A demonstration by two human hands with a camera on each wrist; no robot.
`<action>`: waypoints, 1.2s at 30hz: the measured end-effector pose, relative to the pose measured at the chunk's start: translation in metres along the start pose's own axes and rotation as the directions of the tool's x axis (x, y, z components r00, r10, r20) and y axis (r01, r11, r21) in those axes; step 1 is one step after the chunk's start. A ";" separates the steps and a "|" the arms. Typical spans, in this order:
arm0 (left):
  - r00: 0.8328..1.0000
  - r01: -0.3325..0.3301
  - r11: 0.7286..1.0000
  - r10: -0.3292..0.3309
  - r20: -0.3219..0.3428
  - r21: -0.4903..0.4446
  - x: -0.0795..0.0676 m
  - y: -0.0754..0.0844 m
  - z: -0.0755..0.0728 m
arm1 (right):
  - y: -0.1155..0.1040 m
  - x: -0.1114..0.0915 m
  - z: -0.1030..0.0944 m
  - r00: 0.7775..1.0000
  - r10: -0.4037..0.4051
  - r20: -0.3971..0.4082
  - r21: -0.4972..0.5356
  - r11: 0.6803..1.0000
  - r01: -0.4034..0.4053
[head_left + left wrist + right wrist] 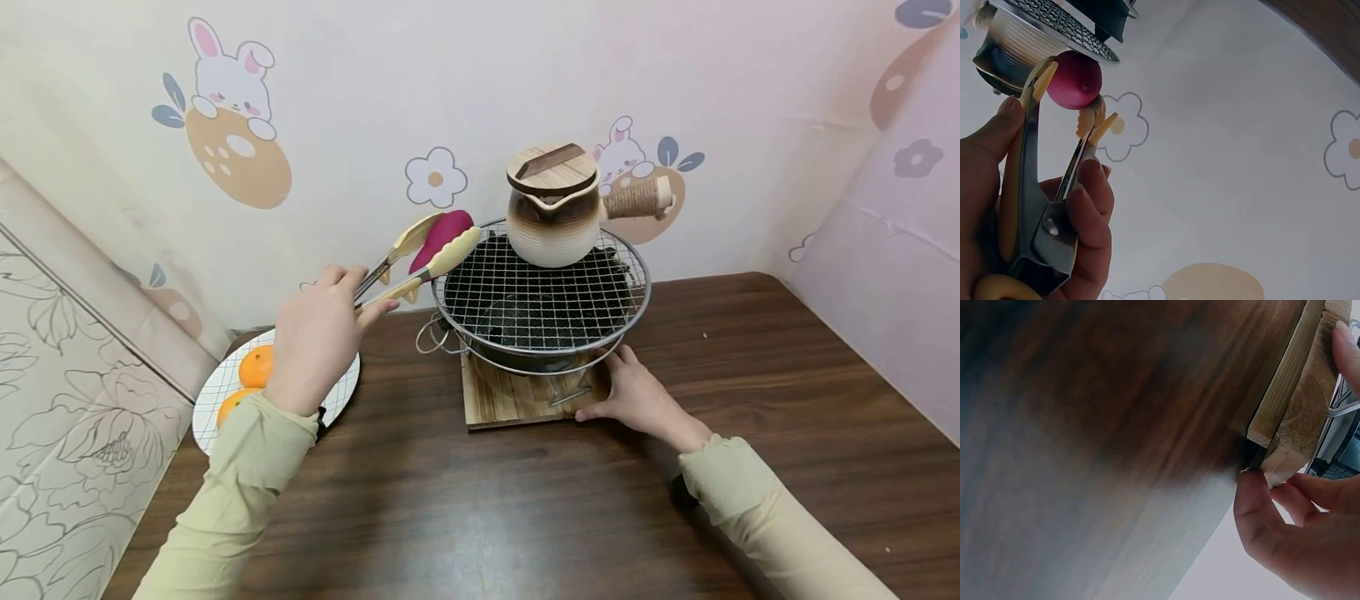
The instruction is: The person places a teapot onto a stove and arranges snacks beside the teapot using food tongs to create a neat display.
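My left hand (318,333) grips metal tongs with cream scalloped tips (456,250). Between those tips is a magenta sweet potato (448,228), tapered at its lower end, held up beside the left rim of a round grill. The grill has a wire mesh rack (540,312) over a dark bowl and stands on a square wooden board (498,400). At the board's right side, my right hand (641,392) holds its edge near the front corner. The right wrist view shows fingertips at the corner of the board (1300,406), with the thumb lying on top.
A pale ribbed pot (551,237) with a wooden lid (553,169) and a rope-wrapped handle (636,199) stands at the back of the rack. Oranges (257,367) lie on a white checked plate (347,385) at the left, partly behind my left arm. A patterned wall (360,100) rises behind the table.
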State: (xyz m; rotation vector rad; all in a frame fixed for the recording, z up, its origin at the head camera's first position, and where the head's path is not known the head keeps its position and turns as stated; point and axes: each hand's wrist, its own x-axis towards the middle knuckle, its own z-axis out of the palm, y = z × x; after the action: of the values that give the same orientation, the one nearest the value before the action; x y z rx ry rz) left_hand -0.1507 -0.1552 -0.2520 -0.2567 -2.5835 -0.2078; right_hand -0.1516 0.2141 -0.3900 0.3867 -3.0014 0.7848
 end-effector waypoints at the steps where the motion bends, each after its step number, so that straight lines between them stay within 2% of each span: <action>1: 1.000 0.001 1.000 -0.001 0.018 0.000 0.001 0.001 0.000 | 0.000 0.000 0.000 1.000 0.002 0.000 0.000 1.000 -0.002; 5: 0.997 0.009 1.000 -0.009 0.083 0.010 0.003 0.005 0.001 | 0.000 0.000 0.000 1.000 0.002 0.001 0.000 1.000 -0.002; 8: 0.994 0.017 1.000 -0.017 0.104 0.010 0.003 0.007 0.002 | 0.000 0.000 0.000 1.000 0.002 0.003 0.000 1.000 -0.002; 28: 0.994 -0.024 1.000 0.024 0.109 0.000 0.010 0.011 0.009 | 0.000 0.000 0.000 1.000 -0.002 -0.005 -0.008 1.000 0.002; 36: 0.992 0.002 1.000 -0.002 0.125 -0.001 0.007 0.011 0.011 | 0.001 -0.001 0.000 1.000 -0.002 -0.002 -0.009 1.000 0.002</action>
State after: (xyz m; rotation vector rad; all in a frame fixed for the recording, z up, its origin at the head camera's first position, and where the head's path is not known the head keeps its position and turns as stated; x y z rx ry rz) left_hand -0.1590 -0.1415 -0.2565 -0.2756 -2.7080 -0.1994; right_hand -0.1512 0.2151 -0.3902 0.3876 -3.0011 0.7712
